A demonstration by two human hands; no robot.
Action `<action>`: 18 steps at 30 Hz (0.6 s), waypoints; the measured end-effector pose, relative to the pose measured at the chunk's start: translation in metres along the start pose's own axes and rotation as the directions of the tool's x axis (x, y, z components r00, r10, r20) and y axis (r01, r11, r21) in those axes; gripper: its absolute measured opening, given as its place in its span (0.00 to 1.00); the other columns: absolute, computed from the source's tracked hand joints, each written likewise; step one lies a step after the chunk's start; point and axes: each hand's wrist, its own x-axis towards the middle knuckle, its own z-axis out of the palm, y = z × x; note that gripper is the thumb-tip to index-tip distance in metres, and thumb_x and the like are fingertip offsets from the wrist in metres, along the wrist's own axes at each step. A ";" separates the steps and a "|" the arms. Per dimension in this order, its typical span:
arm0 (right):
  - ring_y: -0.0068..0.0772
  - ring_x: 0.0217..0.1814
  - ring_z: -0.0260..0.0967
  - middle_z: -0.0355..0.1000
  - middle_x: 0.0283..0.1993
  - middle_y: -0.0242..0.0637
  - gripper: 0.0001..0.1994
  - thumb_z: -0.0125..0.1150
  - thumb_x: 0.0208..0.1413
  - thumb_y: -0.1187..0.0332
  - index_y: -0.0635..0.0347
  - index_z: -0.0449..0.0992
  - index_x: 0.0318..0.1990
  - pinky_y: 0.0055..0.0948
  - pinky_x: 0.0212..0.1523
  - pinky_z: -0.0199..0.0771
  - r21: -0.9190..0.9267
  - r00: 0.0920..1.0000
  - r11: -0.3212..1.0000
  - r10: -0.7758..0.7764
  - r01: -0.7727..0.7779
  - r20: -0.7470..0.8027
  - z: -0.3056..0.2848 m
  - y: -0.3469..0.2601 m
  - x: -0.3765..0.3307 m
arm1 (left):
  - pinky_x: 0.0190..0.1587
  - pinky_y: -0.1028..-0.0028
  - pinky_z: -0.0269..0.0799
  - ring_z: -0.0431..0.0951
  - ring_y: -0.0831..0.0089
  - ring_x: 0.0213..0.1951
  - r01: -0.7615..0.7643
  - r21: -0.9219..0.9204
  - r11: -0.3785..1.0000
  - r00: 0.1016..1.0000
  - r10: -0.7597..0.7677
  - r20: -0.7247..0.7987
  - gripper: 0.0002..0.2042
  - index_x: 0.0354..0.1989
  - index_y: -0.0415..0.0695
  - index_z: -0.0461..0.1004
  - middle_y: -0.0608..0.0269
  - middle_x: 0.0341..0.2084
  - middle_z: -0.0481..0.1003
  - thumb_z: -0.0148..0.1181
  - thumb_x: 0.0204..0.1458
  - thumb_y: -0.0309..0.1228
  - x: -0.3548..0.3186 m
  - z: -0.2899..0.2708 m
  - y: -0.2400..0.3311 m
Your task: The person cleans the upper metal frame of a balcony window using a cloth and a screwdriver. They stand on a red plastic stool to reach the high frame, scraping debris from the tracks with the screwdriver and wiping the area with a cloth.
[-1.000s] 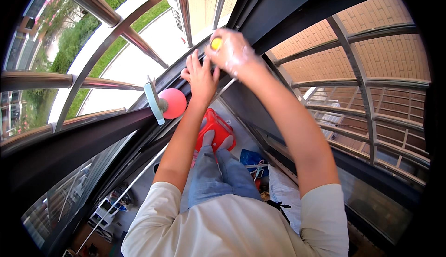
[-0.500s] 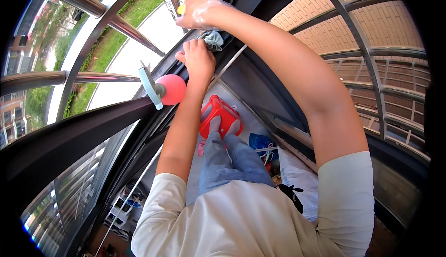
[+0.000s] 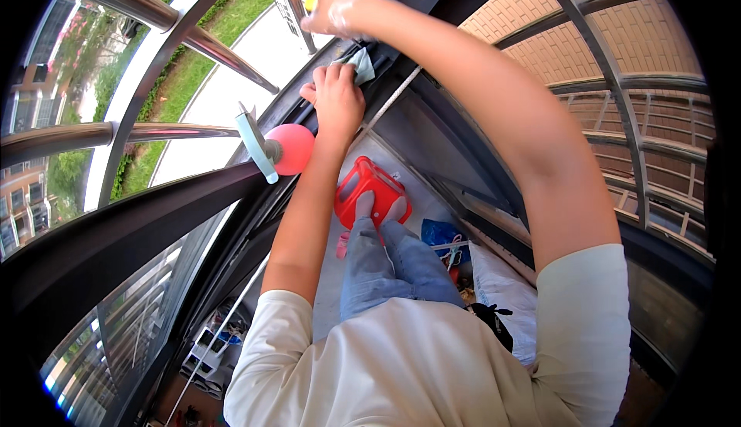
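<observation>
My left hand (image 3: pixel 340 99) rests on the dark window frame (image 3: pixel 297 103), fingers bent over a grey-green cloth (image 3: pixel 361 65) that sticks out past them. Farther off, my right hand (image 3: pixel 337 9) is closed round a small yellow object (image 3: pixel 310 3); only its end shows, so its kind is unclear. White foam covers the back of that hand and the wrist, which look slightly blurred. Beside my left forearm a spray bottle with a pink body (image 3: pixel 292 149) and a pale blue head (image 3: pixel 256 148) stands on the frame.
Under my feet is a red plastic stool (image 3: pixel 369 184). Metal window bars (image 3: pixel 185 130) run along the left, with grass and paving outside. A white rope (image 3: pixel 391 101) crosses near my hands. Right of my legs lie a blue bag (image 3: pixel 440 234) and a white sack (image 3: pixel 502 296).
My right hand has shifted slightly up and to the right with the yellow object. The cloth by my left hand has changed shape, now showing a pointed corner. The view has moved a little.
</observation>
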 end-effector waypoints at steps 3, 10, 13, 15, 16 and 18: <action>0.47 0.45 0.72 0.73 0.41 0.53 0.23 0.61 0.43 0.56 0.66 0.74 0.42 0.36 0.48 0.71 0.209 0.991 0.978 0.017 0.012 -0.136 0.029 0.006 -0.033 | 0.41 0.60 0.50 0.63 0.63 0.47 -0.013 0.052 0.999 0.999 0.010 0.053 0.17 0.39 0.48 0.72 0.64 0.40 0.69 0.57 0.35 0.27 -0.006 -0.002 -0.004; 0.50 0.46 0.69 0.68 0.45 0.49 0.14 0.62 0.45 0.70 0.62 0.72 0.41 0.37 0.46 0.71 0.284 0.781 0.897 -0.098 0.337 -0.617 0.126 0.030 -0.093 | 0.43 0.60 0.50 0.59 0.60 0.52 0.005 -0.123 0.992 0.996 0.006 0.087 0.20 0.44 0.45 0.72 0.58 0.51 0.65 0.56 0.40 0.38 -0.012 -0.005 0.004; 0.50 0.46 0.69 0.68 0.46 0.49 0.13 0.63 0.44 0.72 0.63 0.72 0.38 0.36 0.46 0.71 0.330 0.741 0.874 -0.050 0.357 -0.669 0.107 0.016 -0.115 | 0.43 0.59 0.51 0.60 0.61 0.53 -0.016 0.053 0.998 0.985 0.007 0.170 0.21 0.46 0.45 0.70 0.56 0.51 0.65 0.55 0.41 0.38 -0.013 0.000 -0.002; 0.49 0.45 0.69 0.68 0.45 0.48 0.13 0.63 0.43 0.74 0.64 0.71 0.38 0.36 0.46 0.71 0.373 0.727 0.851 -0.015 0.369 -0.686 0.108 0.014 -0.124 | 0.43 0.59 0.51 0.60 0.61 0.53 -0.007 0.102 0.995 0.986 -0.011 0.169 0.20 0.46 0.46 0.70 0.56 0.51 0.65 0.53 0.42 0.37 -0.012 0.005 -0.002; 0.49 0.45 0.69 0.68 0.44 0.48 0.13 0.63 0.43 0.75 0.64 0.71 0.38 0.35 0.45 0.71 0.395 0.721 0.838 0.003 0.377 -0.693 0.108 0.013 -0.127 | 0.43 0.59 0.51 0.60 0.61 0.54 -0.001 0.127 0.992 0.986 -0.021 0.167 0.20 0.46 0.46 0.70 0.56 0.51 0.65 0.53 0.43 0.36 -0.011 0.007 -0.003; 0.48 0.45 0.69 0.69 0.43 0.48 0.13 0.64 0.42 0.75 0.64 0.71 0.38 0.35 0.45 0.71 0.418 0.709 0.823 0.028 0.384 -0.705 0.111 0.018 -0.128 | 0.44 0.59 0.51 0.60 0.61 0.55 0.022 0.058 0.998 0.987 -0.030 0.156 0.18 0.47 0.46 0.70 0.56 0.52 0.65 0.51 0.44 0.34 -0.010 0.004 0.003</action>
